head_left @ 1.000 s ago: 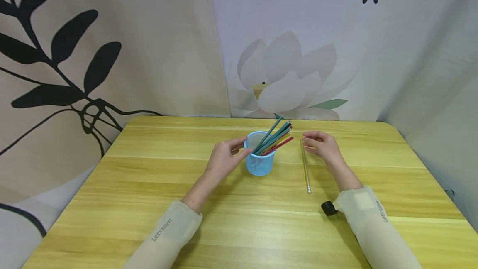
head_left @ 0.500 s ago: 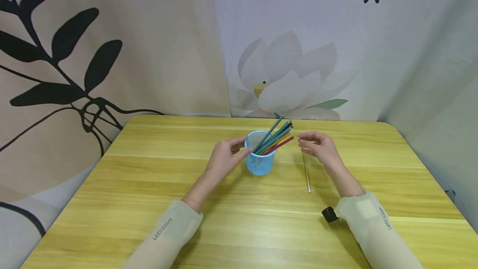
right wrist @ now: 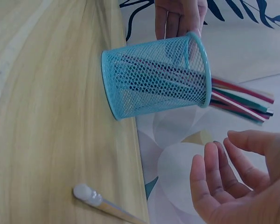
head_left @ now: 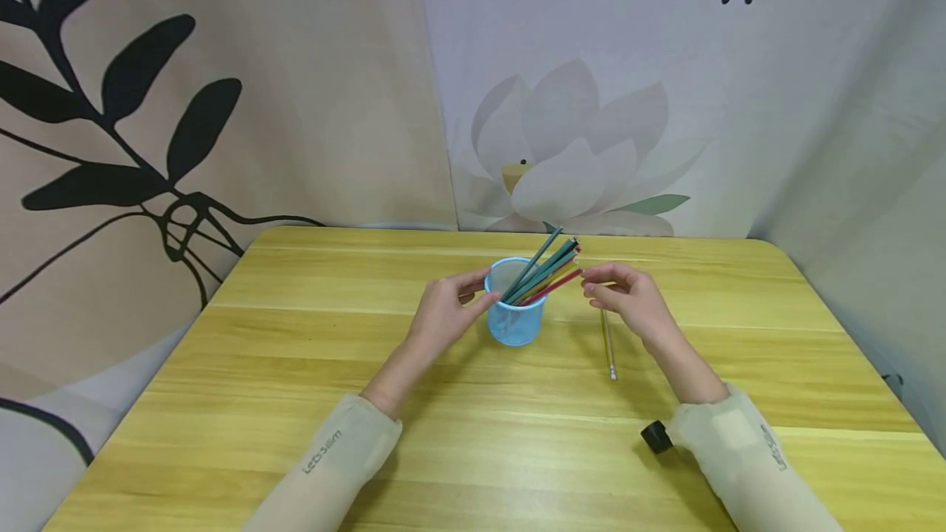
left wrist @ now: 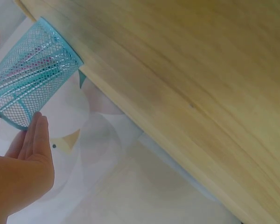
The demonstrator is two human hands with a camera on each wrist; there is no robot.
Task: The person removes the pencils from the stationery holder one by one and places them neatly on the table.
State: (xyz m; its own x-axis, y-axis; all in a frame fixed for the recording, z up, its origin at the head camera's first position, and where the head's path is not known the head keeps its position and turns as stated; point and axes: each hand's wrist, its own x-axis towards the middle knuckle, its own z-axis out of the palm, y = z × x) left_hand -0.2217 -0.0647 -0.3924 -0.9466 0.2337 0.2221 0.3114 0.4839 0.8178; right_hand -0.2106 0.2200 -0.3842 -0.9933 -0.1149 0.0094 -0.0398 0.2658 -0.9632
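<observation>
A light blue mesh pencil holder (head_left: 515,325) stands on the table with several pencils (right wrist: 242,99) in it, dark green, yellow and red, leaning to the right over its rim. My left hand (head_left: 443,310) holds the holder's rim from the left, the thumb at the near side and the fingers at the far side. My right hand (head_left: 628,298) is just right of the pencil ends, fingers loosely bent and nothing between them. Below it a yellow pencil (head_left: 608,343) with a white eraser end (right wrist: 85,192) lies on the table, its far end hidden by the hand.
The wooden table (head_left: 296,351) reaches back to a hanging cloth (head_left: 355,105) printed with leaves and a lotus. A small black piece (head_left: 656,437) sticks out at the right sleeve cuff.
My right hand has moved left, from over the lying pencil's far end to beside the pencil ends in the holder. The left hand and the holder stay almost still.
</observation>
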